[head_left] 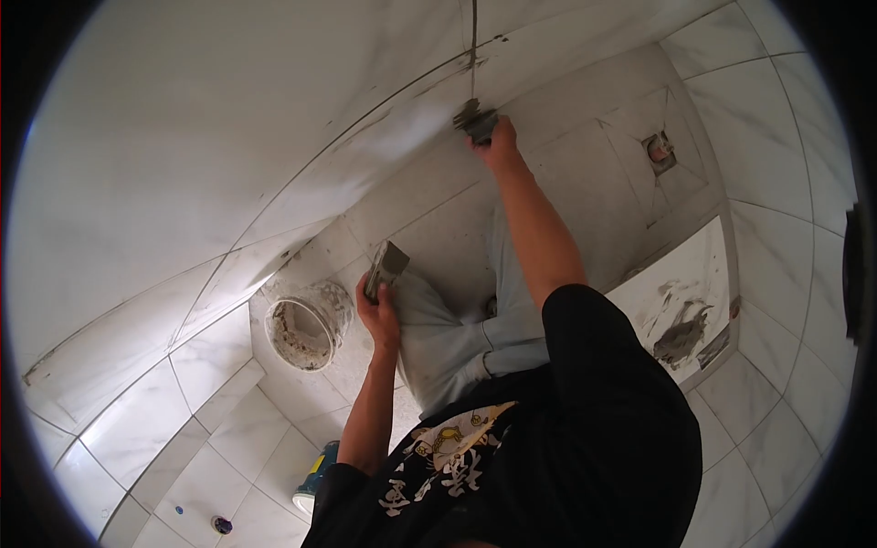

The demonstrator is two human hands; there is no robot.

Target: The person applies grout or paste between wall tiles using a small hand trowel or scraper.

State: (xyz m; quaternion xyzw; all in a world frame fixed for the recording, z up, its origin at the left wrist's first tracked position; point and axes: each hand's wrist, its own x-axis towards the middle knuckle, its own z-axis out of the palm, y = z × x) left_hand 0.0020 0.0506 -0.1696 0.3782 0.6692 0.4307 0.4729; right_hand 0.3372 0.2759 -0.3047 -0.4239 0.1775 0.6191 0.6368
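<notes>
My right hand (499,144) is stretched forward, closed on a dark flat scraper (481,124). The scraper's edge meets the foot of the white tiled wall (365,64), beside a smear of grey paste (467,113). Just above, a dark joint line (474,41) runs up between the tiles. My left hand (379,315) grips a grey, paste-smeared rectangular block-like tool (390,259) near my knee. Its exact kind is not clear. Left of that hand stands a crusted white bucket (301,333), its inner wall coated with residue.
A white tile board (671,283) carrying dark grey paste (683,336) lies to the right. A square floor opening (659,152) sits beyond it. A blue-green container (315,475) is behind my left arm. Small round items, one a dark cap (222,525), lie lower left.
</notes>
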